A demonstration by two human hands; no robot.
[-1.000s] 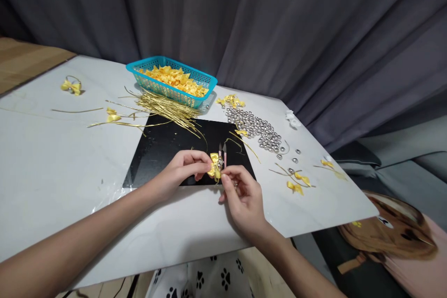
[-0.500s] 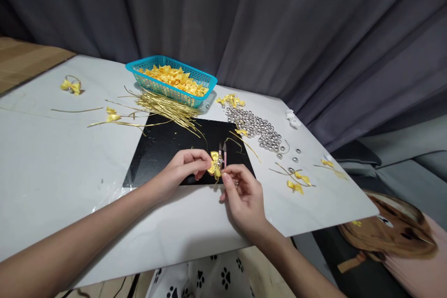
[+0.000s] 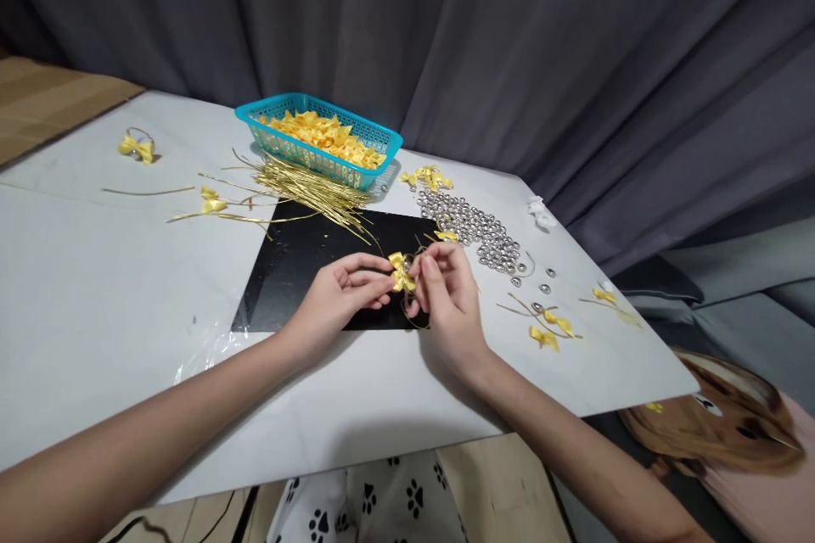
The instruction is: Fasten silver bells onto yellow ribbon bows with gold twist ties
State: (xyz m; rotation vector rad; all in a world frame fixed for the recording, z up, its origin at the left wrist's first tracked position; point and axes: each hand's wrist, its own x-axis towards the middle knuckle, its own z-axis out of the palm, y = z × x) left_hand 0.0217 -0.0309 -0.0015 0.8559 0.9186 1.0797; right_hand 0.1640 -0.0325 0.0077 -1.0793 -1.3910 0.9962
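Observation:
A yellow ribbon bow (image 3: 400,273) with a silver bead at its middle is held above the black board (image 3: 293,271). My left hand (image 3: 353,293) pinches the bow's left side between thumb and fingers. My right hand (image 3: 449,297) is closed at the bow's right side, its fingertips pinching the gold wire that is tied to it. A thin curve of this wire (image 3: 413,322) hangs below the right fingers. The exact pinch point is hidden behind those fingers.
Behind the board lie a bundle of gold wires (image 3: 311,191) and a blue basket (image 3: 255,119) of yellow bows. Silver beads (image 3: 471,225) are spread to the right. Loose bows (image 3: 544,338) with wires lie near the right edge. A finished-looking bow (image 3: 136,148) sits far left.
My right hand has moved up and closer to the bow, now covering the pointed tool that showed behind it. The bow has risen slightly, still in my left hand. The view has shifted a little.

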